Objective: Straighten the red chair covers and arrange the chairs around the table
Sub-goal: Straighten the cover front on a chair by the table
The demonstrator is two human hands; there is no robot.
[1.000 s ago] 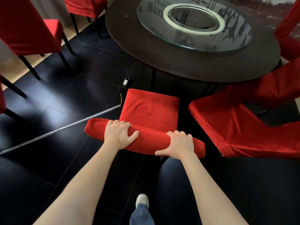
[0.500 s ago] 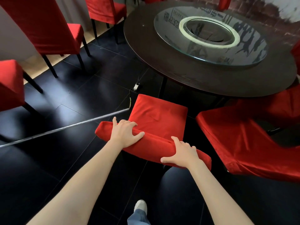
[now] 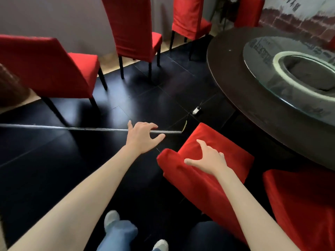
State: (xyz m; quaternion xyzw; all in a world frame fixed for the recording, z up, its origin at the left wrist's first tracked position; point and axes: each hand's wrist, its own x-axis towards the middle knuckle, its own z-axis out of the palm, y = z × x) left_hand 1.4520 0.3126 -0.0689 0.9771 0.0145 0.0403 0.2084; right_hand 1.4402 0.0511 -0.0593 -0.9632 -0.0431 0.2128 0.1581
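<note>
A red-covered chair [image 3: 224, 142] stands pushed in at the round dark table [image 3: 235, 84], its back top toward me. My right hand [image 3: 208, 160] hovers just over that back top with spread fingers, holding nothing. My left hand [image 3: 142, 136] is off the chair, out over the black floor to the left, fingers spread and empty. A second red-covered chair [image 3: 304, 205] stands at the right edge beside the first.
Three more red-covered chairs stand away from the table: one at the left [image 3: 54, 67], one behind it [image 3: 134, 33], one farther back [image 3: 190, 17]. A metal floor strip [image 3: 54, 127] crosses the black tiles. A small white plug [image 3: 196, 110] lies near the table. My feet are below.
Both hands have let go of the chair's back top. My left hand moved left over the floor, and the view swung left, bringing the wall-side chairs into view.
</note>
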